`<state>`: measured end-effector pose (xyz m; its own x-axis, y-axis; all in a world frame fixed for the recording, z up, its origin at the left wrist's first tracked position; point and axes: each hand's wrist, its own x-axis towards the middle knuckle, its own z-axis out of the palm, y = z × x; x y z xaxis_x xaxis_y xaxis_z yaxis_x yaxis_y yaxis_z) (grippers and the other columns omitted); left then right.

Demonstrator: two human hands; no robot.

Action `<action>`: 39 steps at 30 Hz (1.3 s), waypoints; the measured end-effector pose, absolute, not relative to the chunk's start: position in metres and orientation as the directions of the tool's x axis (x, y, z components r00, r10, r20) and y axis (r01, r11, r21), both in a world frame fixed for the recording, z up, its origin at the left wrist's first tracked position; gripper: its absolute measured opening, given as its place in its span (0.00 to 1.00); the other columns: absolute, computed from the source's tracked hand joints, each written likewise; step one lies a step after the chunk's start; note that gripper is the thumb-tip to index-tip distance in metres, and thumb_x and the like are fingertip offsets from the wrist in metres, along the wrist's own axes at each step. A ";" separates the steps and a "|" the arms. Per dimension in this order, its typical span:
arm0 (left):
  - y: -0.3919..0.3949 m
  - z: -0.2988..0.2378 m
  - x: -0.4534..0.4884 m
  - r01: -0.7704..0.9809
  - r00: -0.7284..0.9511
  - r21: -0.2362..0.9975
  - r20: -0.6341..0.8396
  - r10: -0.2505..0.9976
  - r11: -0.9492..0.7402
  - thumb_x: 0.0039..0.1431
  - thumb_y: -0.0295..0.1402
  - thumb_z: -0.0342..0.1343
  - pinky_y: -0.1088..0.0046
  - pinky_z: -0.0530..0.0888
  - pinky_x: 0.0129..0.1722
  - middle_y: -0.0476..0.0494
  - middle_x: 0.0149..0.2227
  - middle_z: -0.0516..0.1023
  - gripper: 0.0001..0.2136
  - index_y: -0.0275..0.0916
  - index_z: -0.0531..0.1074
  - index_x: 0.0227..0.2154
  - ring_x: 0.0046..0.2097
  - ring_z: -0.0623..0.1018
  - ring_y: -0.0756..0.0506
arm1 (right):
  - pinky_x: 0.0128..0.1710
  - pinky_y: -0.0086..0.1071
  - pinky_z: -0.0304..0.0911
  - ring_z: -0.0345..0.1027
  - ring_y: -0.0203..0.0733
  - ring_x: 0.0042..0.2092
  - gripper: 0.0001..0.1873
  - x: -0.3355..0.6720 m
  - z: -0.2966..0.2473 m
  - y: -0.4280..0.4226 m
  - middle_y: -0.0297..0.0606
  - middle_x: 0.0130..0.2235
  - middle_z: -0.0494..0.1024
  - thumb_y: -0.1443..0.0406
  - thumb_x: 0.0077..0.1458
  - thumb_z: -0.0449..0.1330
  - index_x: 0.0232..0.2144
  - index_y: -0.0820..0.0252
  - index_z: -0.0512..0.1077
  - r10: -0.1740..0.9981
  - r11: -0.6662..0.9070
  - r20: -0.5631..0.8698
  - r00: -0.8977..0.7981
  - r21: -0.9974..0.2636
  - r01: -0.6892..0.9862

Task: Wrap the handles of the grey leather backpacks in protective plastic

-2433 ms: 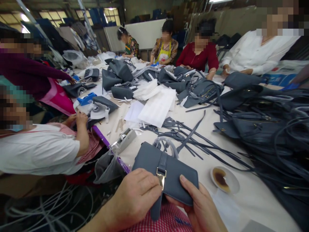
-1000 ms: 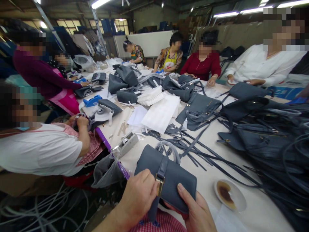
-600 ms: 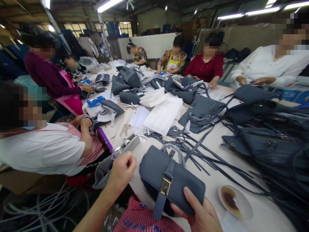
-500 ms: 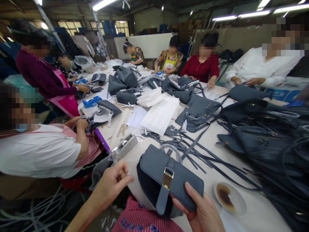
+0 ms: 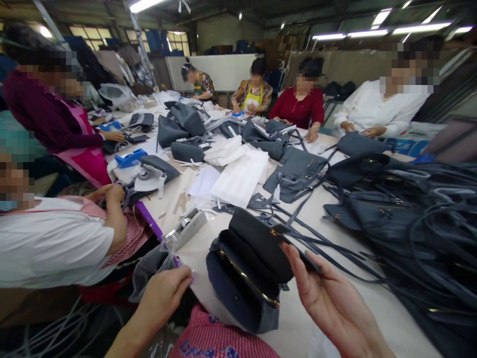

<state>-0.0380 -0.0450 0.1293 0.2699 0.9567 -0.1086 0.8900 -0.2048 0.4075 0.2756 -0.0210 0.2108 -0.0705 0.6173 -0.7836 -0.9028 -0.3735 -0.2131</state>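
Observation:
A small grey-blue handbag point(image 5: 242, 278) lies at the table's near edge with its flap point(image 5: 266, 243) lifted, showing a dark lining and a gold-trimmed opening. My right hand point(image 5: 331, 303) holds the raised flap from below, fingers closed on its edge. My left hand point(image 5: 166, 293) hangs at the table's near left edge, away from the bag, fingers curled in a pinch on something small that I cannot make out, close to a grey bag point(image 5: 149, 266) hanging off the edge.
A tape dispenser point(image 5: 186, 227) sits left of the handbag. Loose grey straps point(image 5: 298, 223), white sheets point(image 5: 238, 179) and several more handbags point(image 5: 391, 214) cover the table. Several people sit around it; the nearest, in a white shirt point(image 5: 52, 238), is at my left.
My left hand let go of the gold clasp and moved left to the table's edge. My right hand lifted the flap, so the bag now stands open.

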 end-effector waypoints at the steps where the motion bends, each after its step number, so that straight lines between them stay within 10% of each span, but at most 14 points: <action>1: -0.043 0.129 -0.035 0.884 0.269 0.424 -0.112 0.957 -0.198 0.62 0.30 0.43 0.67 0.74 0.38 0.44 0.31 0.78 0.13 0.42 0.74 0.32 0.36 0.78 0.43 | 0.37 0.18 0.72 0.80 0.34 0.32 0.17 0.276 0.211 -0.018 0.52 0.32 0.84 0.72 0.61 0.47 0.39 0.78 0.75 0.628 -0.353 -0.775 -0.069 -0.205 -0.913; 14: -0.027 0.098 -0.034 0.885 0.275 0.427 -0.162 0.948 -0.184 0.66 0.39 0.42 0.69 0.73 0.36 0.47 0.27 0.78 0.16 0.41 0.72 0.29 0.32 0.79 0.44 | 0.40 0.17 0.70 0.79 0.30 0.38 0.25 0.299 0.179 -0.002 0.42 0.37 0.85 0.80 0.55 0.53 0.55 0.70 0.67 0.788 -0.237 -0.615 0.035 -0.355 -0.904; 20: -0.017 0.083 -0.047 0.913 0.328 0.318 -0.203 0.923 -0.255 0.60 0.28 0.45 0.57 0.71 0.52 0.35 0.52 0.77 0.22 0.39 0.65 0.58 0.54 0.75 0.38 | 0.39 0.18 0.70 0.79 0.30 0.39 0.24 0.297 0.180 0.006 0.52 0.40 0.83 0.70 0.66 0.40 0.60 0.82 0.53 0.700 -0.173 -0.714 0.009 -0.181 -0.968; 25: -0.014 0.085 -0.037 0.893 0.263 0.423 -0.213 0.941 -0.154 0.58 0.28 0.47 0.61 0.74 0.46 0.42 0.38 0.81 0.20 0.40 0.68 0.54 0.42 0.79 0.41 | 0.39 0.20 0.72 0.78 0.34 0.40 0.16 0.281 0.177 -0.005 0.47 0.40 0.83 0.69 0.64 0.49 0.48 0.69 0.71 0.754 -0.180 -0.628 0.194 -0.482 -0.857; 29: -0.014 0.089 -0.013 0.655 0.377 0.742 -0.158 0.913 -0.142 0.52 0.26 0.54 0.67 0.74 0.45 0.44 0.42 0.79 0.16 0.39 0.68 0.45 0.43 0.78 0.44 | 0.41 0.36 0.74 0.78 0.46 0.40 0.18 0.243 0.173 -0.039 0.46 0.41 0.83 0.54 0.56 0.60 0.39 0.62 0.78 0.835 -0.539 -0.530 -0.147 -0.737 -0.407; 32: -0.009 0.088 0.011 0.530 0.346 0.848 -0.203 0.916 -0.013 0.55 0.29 0.55 0.70 0.73 0.38 0.48 0.33 0.78 0.08 0.39 0.67 0.38 0.36 0.78 0.46 | 0.57 0.46 0.61 0.68 0.55 0.55 0.26 0.215 0.156 -0.056 0.45 0.53 0.77 0.57 0.47 0.66 0.50 0.57 0.74 0.842 -0.445 -0.493 -0.221 -0.864 0.233; 34: -0.002 0.086 0.025 0.483 0.317 0.875 -0.206 0.926 0.029 0.56 0.30 0.54 0.71 0.72 0.39 0.48 0.32 0.78 0.06 0.40 0.66 0.36 0.36 0.77 0.46 | 0.57 0.46 0.59 0.66 0.56 0.57 0.33 0.204 0.140 -0.055 0.46 0.55 0.75 0.66 0.42 0.67 0.54 0.58 0.69 0.861 -0.271 -0.451 -0.237 -0.799 0.537; 39: 0.013 0.080 0.038 0.491 0.313 0.871 -0.215 0.925 0.036 0.54 0.27 0.52 0.71 0.69 0.38 0.54 0.23 0.72 0.06 0.41 0.69 0.36 0.29 0.73 0.48 | 0.45 0.42 0.63 0.73 0.52 0.43 0.13 0.210 0.116 -0.017 0.52 0.39 0.79 0.76 0.52 0.51 0.37 0.66 0.72 0.802 -0.180 -0.553 -0.227 -0.585 0.791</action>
<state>0.0381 0.0133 0.0805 0.3130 0.9251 -0.2151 0.4905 0.0365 0.8707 0.2096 -0.0167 0.1161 -0.2269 0.8019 -0.5526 0.7906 -0.1797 -0.5853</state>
